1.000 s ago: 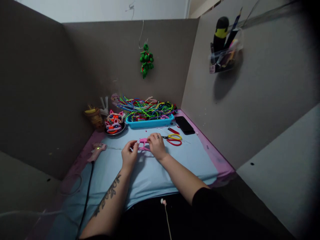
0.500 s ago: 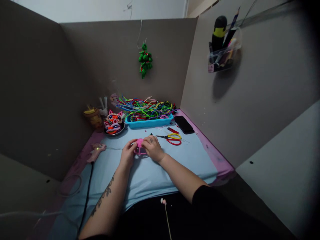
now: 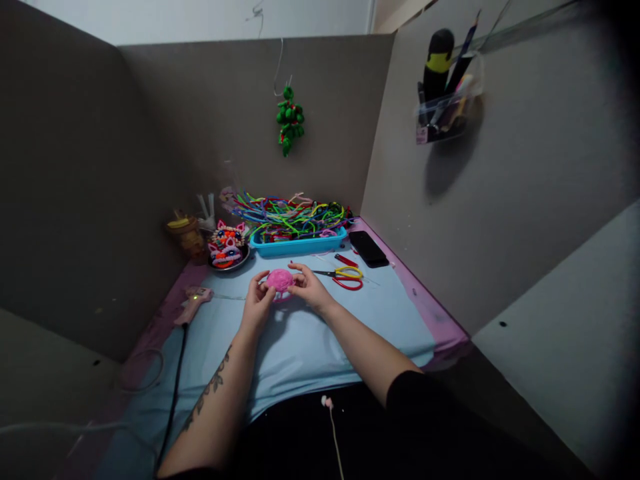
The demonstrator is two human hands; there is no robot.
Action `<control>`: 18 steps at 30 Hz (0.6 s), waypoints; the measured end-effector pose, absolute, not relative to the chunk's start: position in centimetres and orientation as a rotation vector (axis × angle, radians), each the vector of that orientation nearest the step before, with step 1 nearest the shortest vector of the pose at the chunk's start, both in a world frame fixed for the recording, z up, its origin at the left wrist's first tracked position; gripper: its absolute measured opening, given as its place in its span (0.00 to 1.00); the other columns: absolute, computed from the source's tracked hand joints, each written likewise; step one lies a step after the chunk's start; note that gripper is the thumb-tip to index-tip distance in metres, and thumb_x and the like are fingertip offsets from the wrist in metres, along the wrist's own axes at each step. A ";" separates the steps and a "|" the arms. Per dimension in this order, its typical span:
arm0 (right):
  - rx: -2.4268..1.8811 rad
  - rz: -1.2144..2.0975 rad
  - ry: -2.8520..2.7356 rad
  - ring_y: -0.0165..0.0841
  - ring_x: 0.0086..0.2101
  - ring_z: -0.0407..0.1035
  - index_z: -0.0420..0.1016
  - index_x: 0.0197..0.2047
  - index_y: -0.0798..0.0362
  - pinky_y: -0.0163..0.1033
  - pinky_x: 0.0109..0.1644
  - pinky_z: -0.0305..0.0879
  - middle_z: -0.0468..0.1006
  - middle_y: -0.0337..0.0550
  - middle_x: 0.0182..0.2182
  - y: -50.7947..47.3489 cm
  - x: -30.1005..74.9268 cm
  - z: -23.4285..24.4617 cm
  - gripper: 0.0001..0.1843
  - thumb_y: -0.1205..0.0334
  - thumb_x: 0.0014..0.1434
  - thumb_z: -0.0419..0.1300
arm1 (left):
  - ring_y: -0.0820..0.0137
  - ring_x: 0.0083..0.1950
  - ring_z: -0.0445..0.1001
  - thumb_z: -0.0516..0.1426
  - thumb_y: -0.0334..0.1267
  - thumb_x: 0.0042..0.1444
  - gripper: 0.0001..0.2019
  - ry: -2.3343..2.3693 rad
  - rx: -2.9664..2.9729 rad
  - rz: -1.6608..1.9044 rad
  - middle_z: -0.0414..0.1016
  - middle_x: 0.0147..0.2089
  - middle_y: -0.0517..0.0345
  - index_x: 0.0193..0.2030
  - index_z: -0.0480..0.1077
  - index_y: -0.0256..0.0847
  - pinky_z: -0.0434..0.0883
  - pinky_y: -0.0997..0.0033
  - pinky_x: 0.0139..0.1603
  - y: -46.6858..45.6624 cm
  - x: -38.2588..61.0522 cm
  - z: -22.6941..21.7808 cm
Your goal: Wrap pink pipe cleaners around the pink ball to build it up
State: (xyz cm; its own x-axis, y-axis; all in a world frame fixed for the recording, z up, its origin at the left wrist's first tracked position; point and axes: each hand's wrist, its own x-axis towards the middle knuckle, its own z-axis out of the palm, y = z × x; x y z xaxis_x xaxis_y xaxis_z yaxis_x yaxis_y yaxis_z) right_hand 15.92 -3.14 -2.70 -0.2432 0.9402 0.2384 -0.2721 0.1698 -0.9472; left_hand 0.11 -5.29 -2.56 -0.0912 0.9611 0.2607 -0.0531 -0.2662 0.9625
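A small round pink pipe-cleaner piece [image 3: 280, 280] is held up just above the light blue table cover [image 3: 300, 347]. My left hand [image 3: 257, 305] pinches its left side and my right hand [image 3: 309, 288] pinches its right side. Both hands have their fingers closed on it. Yellow-and-red scissors [image 3: 345, 277] lie just right of my right hand. A blue tray [image 3: 299, 245] heaped with coloured pipe cleaners [image 3: 293, 217] stands behind my hands.
A pink glue gun [image 3: 193, 301] with a black cord lies at the left. A dish of finished craft pieces [image 3: 226, 248] and a jar [image 3: 184, 235] stand at back left. A black phone [image 3: 369, 249] lies at back right. Grey partition walls close in three sides; a green ornament [image 3: 290, 120] hangs behind.
The pink piece was lifted off the cover and turned so its round face shows. Both hands rose slightly and shifted a little left.
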 end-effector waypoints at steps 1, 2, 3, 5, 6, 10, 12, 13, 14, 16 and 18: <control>-0.698 1.422 -1.236 0.29 0.29 0.67 0.62 0.52 0.49 0.36 0.38 0.63 0.75 0.34 0.30 -3.1 16.0 -2.7 0.32 0.61 0.43 0.67 | 0.71 0.34 0.71 0.62 0.47 0.47 0.28 1.107 1.337 1.506 0.72 0.34 0.57 0.53 0.64 0.39 0.68 0.70 0.38 -5.3 0.1 -2.6; -0.688 1.458 -1.174 0.28 0.28 0.67 0.63 0.51 0.49 0.36 0.38 0.62 0.75 0.34 0.28 -3.0 16.0 -2.7 0.32 0.62 0.42 0.68 | 0.70 0.36 0.72 0.62 0.46 0.47 0.26 1.138 1.356 1.524 0.72 0.37 0.55 0.52 0.65 0.39 0.68 0.70 0.39 -5.4 0.0 -2.6; -0.688 1.469 -1.124 0.28 0.27 0.67 0.64 0.50 0.49 0.35 0.37 0.62 0.74 0.33 0.27 -3.0 16.0 -2.7 0.32 0.63 0.41 0.68 | 0.70 0.39 0.72 0.62 0.45 0.47 0.24 1.175 1.369 1.549 0.72 0.41 0.53 0.51 0.66 0.40 0.68 0.70 0.41 -5.4 0.0 -2.6; -0.695 1.452 -1.063 0.28 0.27 0.68 0.65 0.48 0.50 0.35 0.37 0.62 0.75 0.33 0.27 -2.8 16.1 -2.6 0.30 0.64 0.40 0.68 | 0.70 0.43 0.71 0.62 0.43 0.47 0.22 1.251 1.375 1.606 0.69 0.49 0.50 0.50 0.67 0.40 0.68 0.70 0.43 -5.5 -0.1 -2.6; -0.696 1.439 -1.051 0.28 0.28 0.68 0.65 0.47 0.50 0.35 0.37 0.62 0.75 0.34 0.27 -2.8 16.1 -2.6 0.29 0.64 0.40 0.68 | 0.70 0.43 0.71 0.62 0.42 0.48 0.22 1.280 1.373 1.626 0.68 0.51 0.49 0.50 0.67 0.41 0.68 0.70 0.42 -5.5 -0.1 -2.6; -0.698 1.408 -1.077 0.29 0.28 0.68 0.65 0.47 0.50 0.35 0.37 0.62 0.75 0.33 0.27 -2.8 16.1 -2.6 0.29 0.65 0.40 0.67 | 0.72 0.35 0.74 0.60 0.43 0.50 0.29 1.257 1.313 1.557 0.69 0.51 0.49 0.59 0.59 0.44 0.70 0.71 0.33 -5.5 -0.2 -2.7; -0.703 1.386 -1.139 0.28 0.27 0.67 0.66 0.47 0.50 0.35 0.37 0.62 0.74 0.32 0.26 -2.9 15.9 -2.6 0.28 0.65 0.41 0.66 | 0.71 0.33 0.76 0.61 0.44 0.49 0.35 1.181 1.226 1.451 0.71 0.48 0.49 0.62 0.54 0.43 0.70 0.72 0.29 -5.5 -0.2 -2.7; -0.709 1.374 -1.174 0.28 0.27 0.67 0.66 0.47 0.50 0.35 0.37 0.62 0.73 0.32 0.26 -2.9 15.8 -2.6 0.27 0.66 0.41 0.66 | 0.70 0.32 0.76 0.61 0.44 0.48 0.37 1.150 1.194 1.402 0.72 0.46 0.49 0.63 0.52 0.42 0.70 0.73 0.28 -5.4 -0.2 -2.7; -0.717 1.366 -1.204 0.28 0.27 0.67 0.66 0.47 0.50 0.35 0.37 0.62 0.73 0.32 0.26 -3.0 15.8 -2.6 0.26 0.66 0.42 0.65 | 0.69 0.32 0.76 0.62 0.44 0.47 0.39 1.131 1.183 1.366 0.73 0.44 0.50 0.64 0.52 0.41 0.70 0.73 0.27 -5.4 -0.2 -2.6; -0.736 1.360 -1.237 0.28 0.27 0.67 0.67 0.46 0.50 0.35 0.37 0.63 0.73 0.32 0.25 -3.1 15.7 -2.6 0.25 0.67 0.42 0.64 | 0.69 0.31 0.75 0.63 0.44 0.45 0.38 1.129 1.229 1.334 0.74 0.40 0.51 0.63 0.55 0.39 0.69 0.73 0.27 -5.4 -0.2 -2.5; -0.754 1.362 -1.242 0.28 0.26 0.67 0.67 0.45 0.50 0.35 0.36 0.63 0.73 0.31 0.24 -3.2 15.6 -2.6 0.24 0.67 0.42 0.64 | 0.69 0.32 0.74 0.64 0.44 0.45 0.35 1.137 1.289 1.332 0.75 0.40 0.50 0.60 0.61 0.38 0.69 0.74 0.28 -5.4 -0.1 -2.3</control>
